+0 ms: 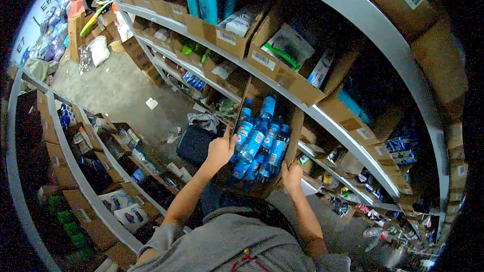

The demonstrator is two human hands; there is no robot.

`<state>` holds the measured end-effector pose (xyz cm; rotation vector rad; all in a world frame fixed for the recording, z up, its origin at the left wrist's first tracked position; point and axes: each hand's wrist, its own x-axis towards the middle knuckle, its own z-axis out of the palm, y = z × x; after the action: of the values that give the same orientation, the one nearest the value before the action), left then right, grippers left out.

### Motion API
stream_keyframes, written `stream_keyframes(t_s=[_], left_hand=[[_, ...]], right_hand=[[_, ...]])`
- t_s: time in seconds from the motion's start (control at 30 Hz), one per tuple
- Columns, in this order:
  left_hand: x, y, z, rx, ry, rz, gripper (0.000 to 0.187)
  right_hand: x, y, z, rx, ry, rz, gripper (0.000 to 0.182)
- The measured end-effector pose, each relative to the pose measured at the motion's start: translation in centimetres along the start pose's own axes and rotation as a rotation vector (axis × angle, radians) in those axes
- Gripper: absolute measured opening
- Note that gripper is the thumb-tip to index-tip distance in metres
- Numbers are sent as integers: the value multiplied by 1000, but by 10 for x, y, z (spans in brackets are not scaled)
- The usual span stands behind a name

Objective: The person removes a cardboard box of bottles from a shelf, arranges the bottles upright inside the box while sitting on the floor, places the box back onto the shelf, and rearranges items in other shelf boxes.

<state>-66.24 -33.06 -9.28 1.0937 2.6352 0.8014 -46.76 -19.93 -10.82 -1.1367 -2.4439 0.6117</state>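
Note:
An open cardboard box [294, 138] is in front of my body, tilted, with its far end at the shelf. Several clear bottles with blue caps and blue labels [253, 146] lie jumbled inside it. My left hand [221, 151] grips the box's left wall, its thumb pointing up along the edge. On the other side, my right hand [292, 175] is closed on the near right corner of the box. The undersides of both hands' fingers are partly hidden by the cardboard.
Metal shelving [227, 50] with barcoded cartons rises ahead and to the right. Another rack [75, 166] stands to the left. A black case [195, 144] sits on the floor beside the box. Bagged goods [50, 40] are piled at the aisle's far end.

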Motion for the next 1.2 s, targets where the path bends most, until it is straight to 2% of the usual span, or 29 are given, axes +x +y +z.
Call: stream_keyframes(t_s=[0.07,0.1,0.17,0.3,0.37,0.47,0.57,0.7,0.77,0.87,0.93,0.97,1.07,1.13,1.2], left_hand=[[-3,-6,5,25,-23,27,38],[-6,-10,9,22,-26,28,38],[-12,-21,17,-2,20,96,36],[-14,-28,18,-54,5,140,35],[-14,-27,11,-71,-25,166,36],[-18,-30,16,-65,-20,172,36],[-30,-27,4,-62,-25,158,36],[-53,-31,-6,-55,-52,83,37],[-64,-34,-12,-86,-48,25,38],[-82,-37,-23,-71,-10,-19,39],[-94,-38,-33,-20,-2,-78,39],[-99,-39,-37,29,-2,-116,39],[-109,-45,-46,-33,80,-152,41],[-109,-51,-59,5,43,-227,44],[-111,-60,-66,50,23,-209,45]], right_hand=[[0,3,4,-80,-132,110,30],[0,3,6,-83,-133,113,30],[0,2,9,-78,-186,198,41],[-3,5,4,-124,-131,105,41],[-1,11,1,-107,-148,26,30],[-2,8,-3,5,-110,-6,27],[-11,21,-3,58,-200,-64,21],[-17,1,-16,74,-226,-64,21],[-16,-1,-16,19,-357,-26,20],[-13,-15,-14,26,-405,-43,18],[-11,-20,-6,74,-378,-134,23],[-9,-23,-2,123,-335,-209,36],[1,-27,15,31,-477,-262,35],[6,-32,31,88,-500,-292,34],[11,-23,57,144,-522,-320,33]])
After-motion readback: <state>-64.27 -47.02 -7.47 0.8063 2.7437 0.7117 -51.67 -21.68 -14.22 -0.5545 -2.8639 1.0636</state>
